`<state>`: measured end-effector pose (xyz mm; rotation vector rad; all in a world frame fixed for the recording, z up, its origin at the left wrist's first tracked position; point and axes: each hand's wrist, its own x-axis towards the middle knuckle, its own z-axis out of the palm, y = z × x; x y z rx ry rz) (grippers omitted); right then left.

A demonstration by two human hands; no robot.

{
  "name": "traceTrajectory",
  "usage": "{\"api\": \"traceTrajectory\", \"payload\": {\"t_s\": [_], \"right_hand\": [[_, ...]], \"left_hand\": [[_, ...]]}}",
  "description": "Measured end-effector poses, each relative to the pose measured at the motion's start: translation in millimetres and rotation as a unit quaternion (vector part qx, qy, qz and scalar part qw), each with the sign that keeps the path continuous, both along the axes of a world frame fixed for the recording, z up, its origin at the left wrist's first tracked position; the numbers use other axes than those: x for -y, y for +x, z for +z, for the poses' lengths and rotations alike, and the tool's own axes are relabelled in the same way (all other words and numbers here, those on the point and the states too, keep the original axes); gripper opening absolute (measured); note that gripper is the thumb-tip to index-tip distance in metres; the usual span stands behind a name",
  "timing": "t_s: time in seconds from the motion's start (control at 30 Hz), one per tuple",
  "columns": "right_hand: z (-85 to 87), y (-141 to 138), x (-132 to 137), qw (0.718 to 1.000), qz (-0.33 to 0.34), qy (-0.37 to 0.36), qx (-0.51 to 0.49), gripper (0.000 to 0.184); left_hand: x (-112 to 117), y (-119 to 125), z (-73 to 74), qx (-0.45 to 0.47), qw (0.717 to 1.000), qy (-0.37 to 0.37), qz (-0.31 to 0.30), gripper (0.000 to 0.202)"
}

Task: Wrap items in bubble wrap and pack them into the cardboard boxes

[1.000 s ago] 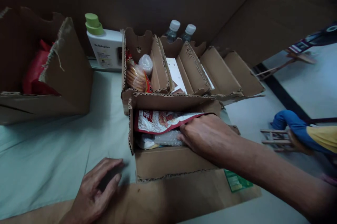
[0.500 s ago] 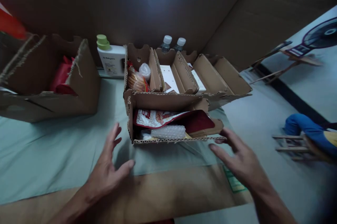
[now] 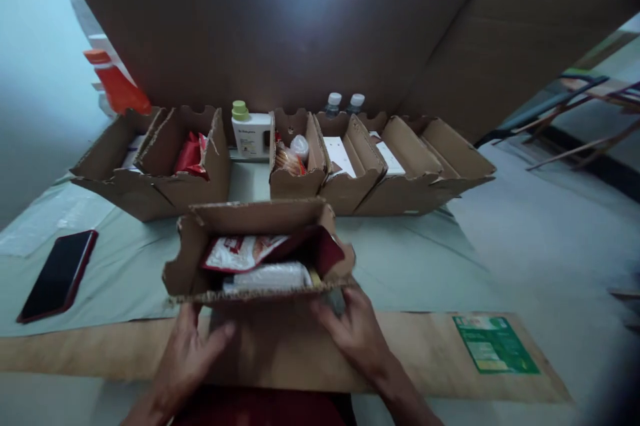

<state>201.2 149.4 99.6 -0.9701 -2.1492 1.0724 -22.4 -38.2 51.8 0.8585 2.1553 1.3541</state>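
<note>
- In the head view, work on the open-topped cardboard box [image 3: 260, 218] at lower centre appears to be under way: a red-and-white printed packet [image 3: 237, 254] and what looks like a bubble-wrapped item [image 3: 273, 276] are already contained in it.
- The box is set apart from the cardboard bins [image 3: 300, 184] lined up across the middle of the frame, and is not yet let go, so the handling is judged unfinished.
- In the middle-left bins [image 3: 200, 196], a red pouch [image 3: 189, 154] is held; between the two groups, a white bottle with a green cap [image 3: 253, 136] is seen.
- By the left hand [image 3: 197, 349], half-curled with the thumb spread, the box's near left corner is apparently gripped, though the fingertips are partly hidden.
- By the right hand [image 3: 355, 333], also half-curled, the near right corner is apparently gripped, the thumb pointed inward toward the box's front.
- Whether the box is raised or rested on the table cannot be told.
</note>
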Motion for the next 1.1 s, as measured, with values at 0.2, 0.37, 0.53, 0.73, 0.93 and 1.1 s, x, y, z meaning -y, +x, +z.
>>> {"api": "traceTrajectory", "payload": {"t_s": [0.2, 0.37, 0.53, 0.73, 0.93, 1.1], "right_hand": [[-19.1, -18, -27, 0.997, -0.048, -0.033, -0.058, 0.054], [-33.2, -37, -29, 0.997, 0.001, -0.029, -0.078, 0.061], [-31.0, -118, -30, 0.992, 0.068, -0.034, -0.101, 0.079], [-40.1, -155, -7, 0.991, 0.04, 0.016, -0.128, 0.07], [-39.9, -161, -5, 0.985, 0.043, -0.011, -0.168, 0.073], [-36.8, -166, -20, 0.983, 0.039, -0.013, -0.178, 0.075]], "left_hand": [[-34, 10, 12.4, -0.009, 0.996, 0.071, -0.049, 0.08], [19, 22, -10.7, -0.055, 0.998, 0.03, -0.007, 0.078], [70, 24, -22.7, -0.103, 0.994, -0.001, 0.034, 0.075], [63, 32, -22.8, -0.081, 0.995, 0.038, 0.031, 0.077], [53, 31, -21.6, -0.086, 0.994, 0.064, 0.007, 0.074], [37, 40, -15.6, -0.055, 0.995, 0.075, -0.028, 0.075]]}}
